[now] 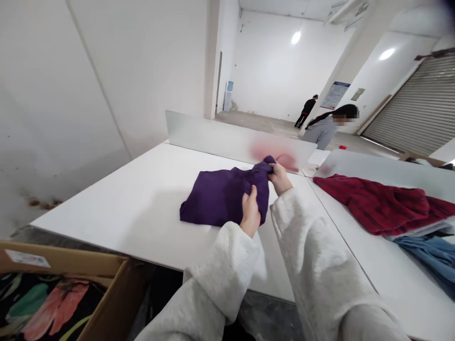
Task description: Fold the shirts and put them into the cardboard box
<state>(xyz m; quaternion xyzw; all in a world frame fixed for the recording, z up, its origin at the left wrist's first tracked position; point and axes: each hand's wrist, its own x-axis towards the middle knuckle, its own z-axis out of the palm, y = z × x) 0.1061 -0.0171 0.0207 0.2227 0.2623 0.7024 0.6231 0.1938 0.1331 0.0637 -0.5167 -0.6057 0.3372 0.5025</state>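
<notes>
A purple folded garment (220,196) lies partly on the white table (135,189), its right end lifted a little. My left hand (250,213) grips its near right side, thumb on top and the other fingers hidden underneath. At the far right corner, my right hand (279,178) pinches a bunched bit of the same cloth. Which kind of garment it is cannot be made out.
A frosted divider (213,137) runs along the table's back edge. To the right lie a red plaid garment (387,201) and blue denim (430,258). An open cardboard box (117,284) of printed cloth stands at lower left. Two people are beyond the divider.
</notes>
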